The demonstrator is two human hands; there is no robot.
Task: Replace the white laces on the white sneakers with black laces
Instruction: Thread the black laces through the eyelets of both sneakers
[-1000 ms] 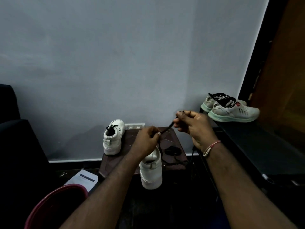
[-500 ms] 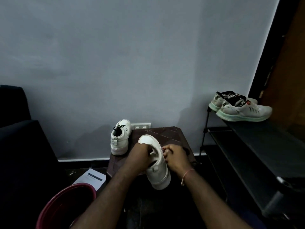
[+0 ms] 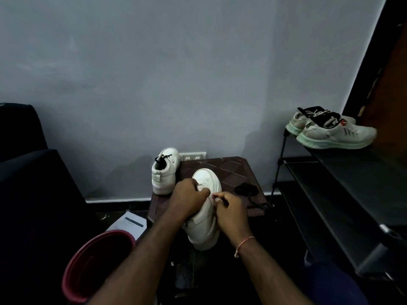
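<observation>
A white sneaker (image 3: 203, 225) lies toe-away on the dark brown stool (image 3: 229, 168), heel over the front edge. My left hand (image 3: 187, 198) grips its upper at the eyelets. My right hand (image 3: 229, 209) pinches something thin at the eyelet row; its colour is too dark to make out. A second white sneaker (image 3: 164, 172) with a black lace stands upright at the stool's back left. A bundle of black lace (image 3: 245, 188) rests on the stool's right side.
A black shoe rack (image 3: 343, 194) at right carries a pair of grey running shoes (image 3: 330, 130). A red bucket (image 3: 94, 263) stands at lower left, a white paper (image 3: 130, 225) on the floor beside it. A dark chair fills the left. A wall socket (image 3: 192, 155) sits behind the stool.
A second ago both hands were raised, pulling a black lace taut between them. They have dropped onto the near sneaker, the left gripping its upper and the right at the eyelets.
</observation>
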